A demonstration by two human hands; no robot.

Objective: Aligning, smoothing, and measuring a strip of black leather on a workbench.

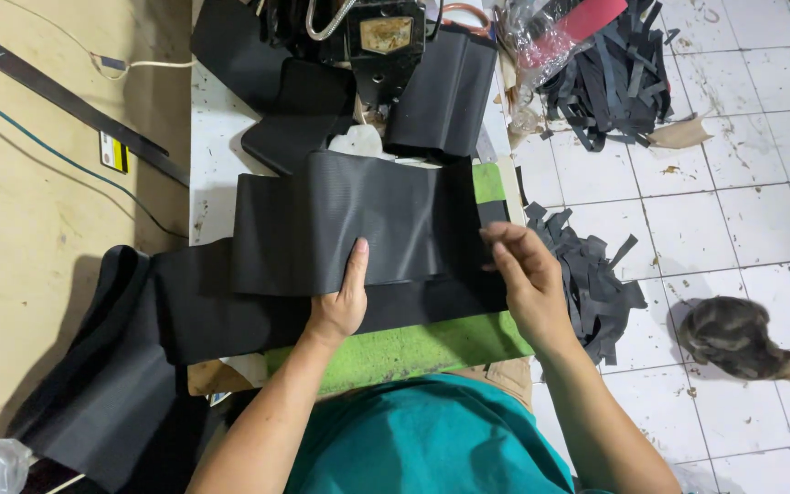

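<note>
A wide band of black leather-like material (358, 224) lies across the small white table (212, 137), on top of a longer black strip that runs off the left edge. My left hand (342, 297) rests flat on the band's near edge, thumb pressing down. My right hand (528, 274) pinches the right end of the black band between its fingers, just past the table's right edge. A green cutting mat (413, 348) shows under the material in front of me.
A black machine (381, 37) stands at the table's far end with more black pieces draped around it. Black offcuts (587, 274) and strips (614, 82) litter the white tiled floor on the right. A cat (738, 338) lies on the tiles. A beige wall with cables runs on the left.
</note>
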